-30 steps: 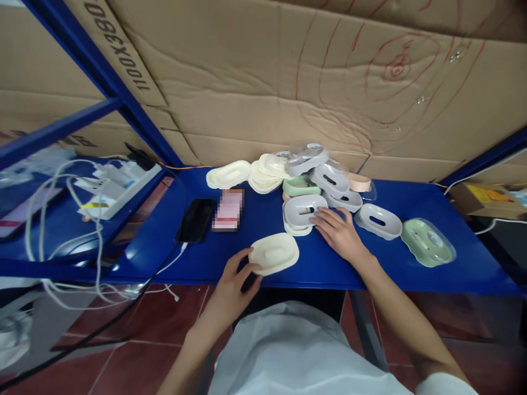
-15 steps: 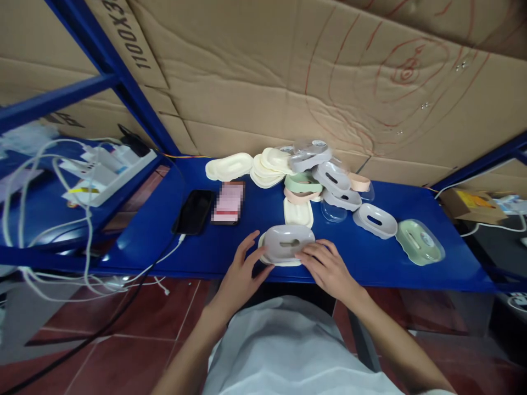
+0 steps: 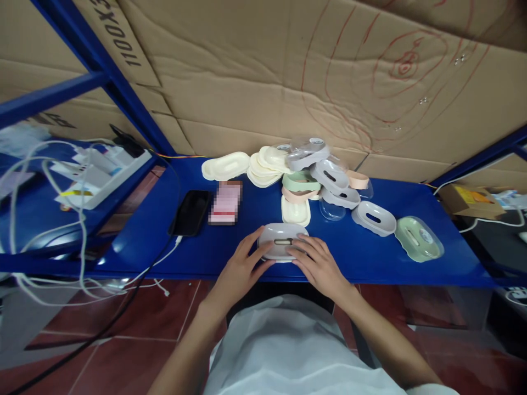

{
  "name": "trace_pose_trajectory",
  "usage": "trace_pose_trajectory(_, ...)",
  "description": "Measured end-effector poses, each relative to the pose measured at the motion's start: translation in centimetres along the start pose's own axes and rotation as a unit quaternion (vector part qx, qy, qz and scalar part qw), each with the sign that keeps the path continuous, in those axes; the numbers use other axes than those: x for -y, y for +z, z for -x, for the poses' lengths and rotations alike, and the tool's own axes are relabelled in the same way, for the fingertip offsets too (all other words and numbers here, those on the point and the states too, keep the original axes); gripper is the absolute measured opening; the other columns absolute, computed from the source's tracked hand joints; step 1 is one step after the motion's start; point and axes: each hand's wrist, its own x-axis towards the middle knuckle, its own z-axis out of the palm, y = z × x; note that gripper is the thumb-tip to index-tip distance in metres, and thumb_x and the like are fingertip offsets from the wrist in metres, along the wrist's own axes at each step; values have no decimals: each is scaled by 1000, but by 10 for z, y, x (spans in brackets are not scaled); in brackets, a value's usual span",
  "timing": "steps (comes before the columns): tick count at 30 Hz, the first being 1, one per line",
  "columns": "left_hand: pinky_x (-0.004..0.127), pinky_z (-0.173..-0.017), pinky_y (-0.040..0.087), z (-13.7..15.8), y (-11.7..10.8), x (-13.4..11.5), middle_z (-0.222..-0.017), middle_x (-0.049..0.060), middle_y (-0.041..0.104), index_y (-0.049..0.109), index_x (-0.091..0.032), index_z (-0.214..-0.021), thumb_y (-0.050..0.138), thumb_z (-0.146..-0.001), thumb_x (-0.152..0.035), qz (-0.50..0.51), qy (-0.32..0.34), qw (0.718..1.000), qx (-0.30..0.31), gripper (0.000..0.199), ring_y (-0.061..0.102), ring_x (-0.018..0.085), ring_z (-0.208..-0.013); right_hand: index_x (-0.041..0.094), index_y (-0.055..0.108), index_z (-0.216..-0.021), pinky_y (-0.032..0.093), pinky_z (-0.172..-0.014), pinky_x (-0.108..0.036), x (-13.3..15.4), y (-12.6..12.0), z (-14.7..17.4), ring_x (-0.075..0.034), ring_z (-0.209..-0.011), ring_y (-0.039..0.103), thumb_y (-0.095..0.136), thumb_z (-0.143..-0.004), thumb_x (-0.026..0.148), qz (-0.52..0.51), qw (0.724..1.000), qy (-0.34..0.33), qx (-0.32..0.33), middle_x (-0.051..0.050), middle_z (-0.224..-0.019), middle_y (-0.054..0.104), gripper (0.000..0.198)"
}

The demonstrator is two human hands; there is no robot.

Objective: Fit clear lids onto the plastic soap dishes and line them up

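Note:
A light grey oval soap dish point(image 3: 284, 233) with a long slot lies at the front edge of the blue table, just in front of me. Through its slot a cream colour shows, from a part underneath. My left hand point(image 3: 245, 258) grips its left end, thumb at the near rim and fingers over the side. At the right end, my right hand point(image 3: 319, 263) grips the dish with the fingers over the rim. Right behind it lies a cream oval tray point(image 3: 295, 211). The dish's underside is hidden.
Behind stand grey dishes point(image 3: 329, 174), a green ring-like part point(image 3: 300, 181), peach parts point(image 3: 358, 179) and stacked cream trays point(image 3: 265, 167). A green lidded dish point(image 3: 419, 238) lies right. Left are a black phone point(image 3: 192, 211), a second phone point(image 3: 225, 203) and white cables point(image 3: 84, 236).
The grey dish has shifted over the cream part beneath, which now shows through the slot and less around the rim. Both hands have closed in on its ends.

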Motion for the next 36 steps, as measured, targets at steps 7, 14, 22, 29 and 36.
trace_pose_trajectory(7,53,-116,59,4,-2,5,-163,17,53,63,-24,-145,70,-105,-37,-4,21,1000,8,43,59,34,-146,21,71,-137,51,-117,-48,-1,-1,2,-27,-141,63,65,-108,29,-2,1000,-7,18,-10,-137,75,30)
trace_pose_trajectory(14,53,-116,59,8,2,5,-163,17,53,65,-23,-140,68,-106,-28,-20,41,999,-4,34,59,33,-147,21,68,-142,45,-125,-49,6,6,12,-26,-149,58,61,-109,20,24,999,-16,35,-9,-144,73,34)
trace_pose_trajectory(22,51,-120,57,9,0,3,-169,12,48,66,-29,-144,69,-106,-34,16,-2,1000,15,39,56,32,-151,23,48,-163,40,-125,-62,-61,-5,9,-35,-160,43,46,-114,45,76,985,154,8,-16,-166,53,53)
trace_pose_trajectory(29,50,-125,52,2,6,-10,-169,10,48,68,-29,-141,70,-105,-33,64,-12,997,41,37,54,30,-153,16,63,-141,53,-107,-64,-86,-4,22,-45,-132,61,56,-102,71,163,936,309,-52,-24,-132,66,68)
trace_pose_trajectory(36,47,-130,47,-3,11,-15,-170,6,47,57,-35,-152,72,-104,-33,107,-46,990,81,51,51,27,-156,27,67,-143,56,-113,-50,-61,-34,33,-31,-132,65,67,-104,52,-41,954,279,-99,-14,-139,65,46)
